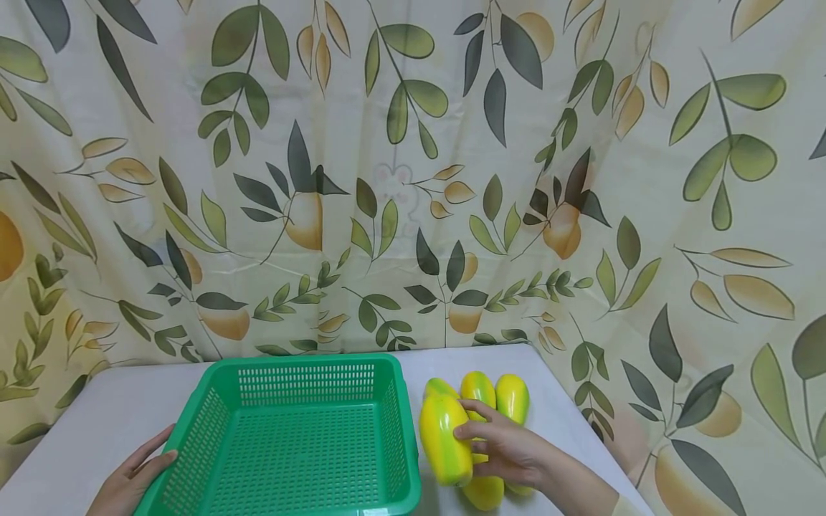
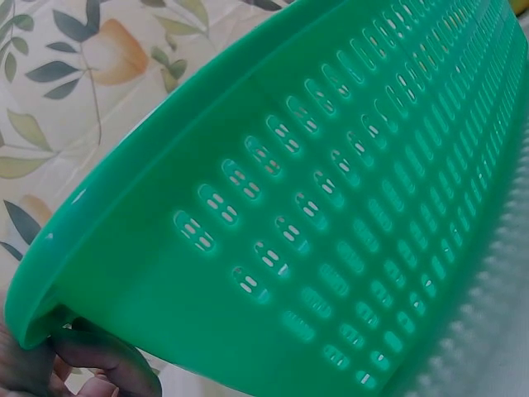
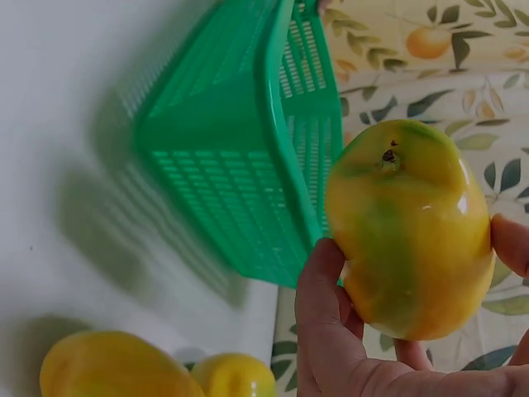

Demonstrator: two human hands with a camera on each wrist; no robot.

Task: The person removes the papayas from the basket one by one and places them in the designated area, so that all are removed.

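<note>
My right hand (image 1: 506,441) grips a glossy yellow papaya (image 1: 445,441) with green streaks, thumb and fingers spread around its sides. In the right wrist view the papaya (image 3: 409,240) is raised off the table, its dark stem spot showing, beside the basket's rim. At the left, my left hand (image 1: 132,476) holds the side rim of a green plastic basket (image 1: 409,459), whose slotted floor is bare. Seen from the left wrist, fingers (image 2: 111,356) curl under the rim of the basket (image 2: 207,289).
Several more yellow-green papayas (image 1: 513,395) lie on the white-covered table (image 1: 548,423) right of the basket, partly hidden by my right hand and the held one. Behind the table hangs a curtain (image 1: 400,287) printed with leaves and fruit.
</note>
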